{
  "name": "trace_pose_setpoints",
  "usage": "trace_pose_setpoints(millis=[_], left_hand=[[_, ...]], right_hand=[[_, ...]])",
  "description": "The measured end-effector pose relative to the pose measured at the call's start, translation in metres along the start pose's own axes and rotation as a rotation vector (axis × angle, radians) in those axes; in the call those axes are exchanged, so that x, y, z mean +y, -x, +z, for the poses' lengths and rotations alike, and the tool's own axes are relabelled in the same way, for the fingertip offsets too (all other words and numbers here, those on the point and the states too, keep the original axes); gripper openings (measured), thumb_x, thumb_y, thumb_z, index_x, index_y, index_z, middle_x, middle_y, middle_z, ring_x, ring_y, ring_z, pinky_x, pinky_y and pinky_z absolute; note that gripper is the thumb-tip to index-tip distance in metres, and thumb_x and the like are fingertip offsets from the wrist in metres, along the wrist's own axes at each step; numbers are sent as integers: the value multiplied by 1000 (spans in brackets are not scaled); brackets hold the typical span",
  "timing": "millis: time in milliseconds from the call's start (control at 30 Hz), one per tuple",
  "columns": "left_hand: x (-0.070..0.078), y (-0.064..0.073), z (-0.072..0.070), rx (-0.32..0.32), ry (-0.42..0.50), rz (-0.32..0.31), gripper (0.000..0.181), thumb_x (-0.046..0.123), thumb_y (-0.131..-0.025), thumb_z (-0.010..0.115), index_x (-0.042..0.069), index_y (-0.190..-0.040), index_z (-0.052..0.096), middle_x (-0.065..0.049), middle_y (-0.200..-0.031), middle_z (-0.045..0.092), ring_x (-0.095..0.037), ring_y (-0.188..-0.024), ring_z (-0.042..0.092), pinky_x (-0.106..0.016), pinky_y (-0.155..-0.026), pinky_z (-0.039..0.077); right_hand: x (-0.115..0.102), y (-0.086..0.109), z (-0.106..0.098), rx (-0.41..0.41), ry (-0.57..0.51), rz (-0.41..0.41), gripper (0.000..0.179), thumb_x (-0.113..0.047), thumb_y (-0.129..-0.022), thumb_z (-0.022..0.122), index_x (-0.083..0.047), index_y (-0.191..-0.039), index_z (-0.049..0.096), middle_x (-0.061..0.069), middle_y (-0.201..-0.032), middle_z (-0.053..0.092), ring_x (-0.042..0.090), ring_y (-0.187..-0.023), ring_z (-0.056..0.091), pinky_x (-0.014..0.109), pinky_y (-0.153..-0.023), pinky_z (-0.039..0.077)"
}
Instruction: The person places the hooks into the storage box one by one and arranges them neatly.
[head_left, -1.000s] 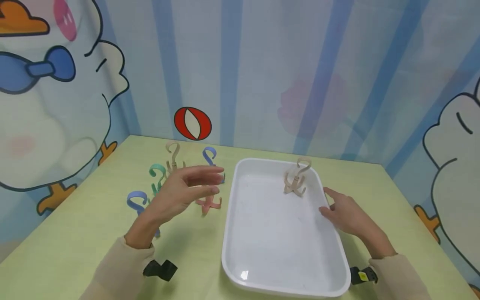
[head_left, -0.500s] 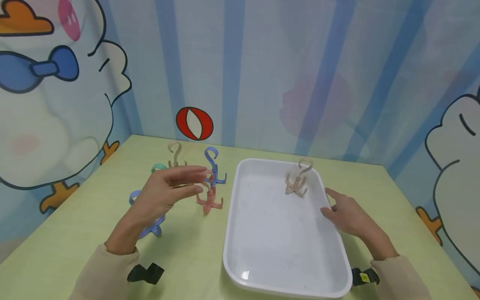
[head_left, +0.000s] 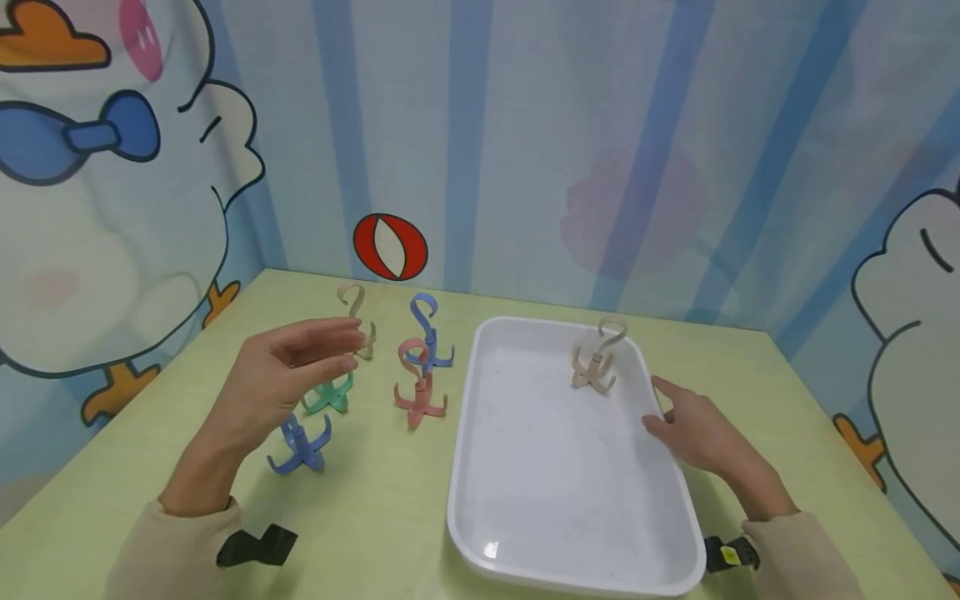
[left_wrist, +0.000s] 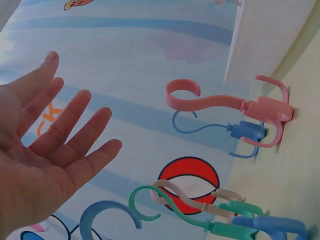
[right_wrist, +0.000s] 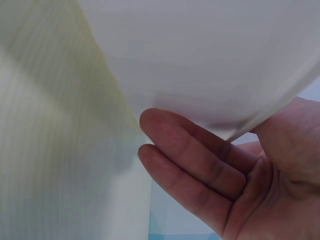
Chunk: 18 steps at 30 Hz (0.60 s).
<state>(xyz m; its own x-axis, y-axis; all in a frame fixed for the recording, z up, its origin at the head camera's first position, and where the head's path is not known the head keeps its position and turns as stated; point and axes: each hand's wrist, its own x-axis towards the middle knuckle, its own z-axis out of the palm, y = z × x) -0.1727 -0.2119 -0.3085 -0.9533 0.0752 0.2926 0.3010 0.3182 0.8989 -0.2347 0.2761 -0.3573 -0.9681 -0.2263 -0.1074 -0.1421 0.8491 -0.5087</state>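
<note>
My left hand [head_left: 262, 387] hovers over the left side of the table, fingers extended and nothing in them. Below it stand a green claw hook [head_left: 330, 394] and a blue claw hook [head_left: 302, 452], both partly hidden by the hand in the head view. A beige claw hook [head_left: 367, 346] is just behind it. To its right are a pink claw hook [head_left: 420, 404] and a second blue one [head_left: 431, 343]. My right hand [head_left: 697, 429] holds the right rim of a white tray [head_left: 555, 483], thumb over the edge, fingers [right_wrist: 195, 165] along the outer wall.
Another beige claw hook [head_left: 593, 368] stands in the tray's far right corner. The pale yellow-green table [head_left: 375, 517] ends at a printed cloth backdrop [head_left: 517, 167], which also rises along both sides.
My left hand has moved left, away from the tray, uncovering the pink hook and the far blue hook. The right hand stays at the tray rim.
</note>
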Motion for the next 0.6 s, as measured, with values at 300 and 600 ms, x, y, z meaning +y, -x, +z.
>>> trace_pose_setpoints(millis=[300, 600], left_hand=[[-11, 10, -21, 58, -44, 23, 46, 20, -101, 75, 14, -145, 65, 22, -120, 74, 5, -111, 70, -13, -90, 57], [-25, 17, -35, 80, -66, 24, 46, 18, -101, 73, 12, -146, 64, 23, -120, 74, 5, -109, 70, -14, -87, 58]], right_hand=[[0, 0, 1, 0, 3, -1, 74, -16, -106, 61, 12, -162, 21, 38, -129, 65, 40, -99, 77, 43, -71, 66], [1, 0, 0, -2, 12, -5, 74, -17, -106, 60, 13, -162, 21, 38, -129, 66, 41, -100, 77, 43, -71, 66]])
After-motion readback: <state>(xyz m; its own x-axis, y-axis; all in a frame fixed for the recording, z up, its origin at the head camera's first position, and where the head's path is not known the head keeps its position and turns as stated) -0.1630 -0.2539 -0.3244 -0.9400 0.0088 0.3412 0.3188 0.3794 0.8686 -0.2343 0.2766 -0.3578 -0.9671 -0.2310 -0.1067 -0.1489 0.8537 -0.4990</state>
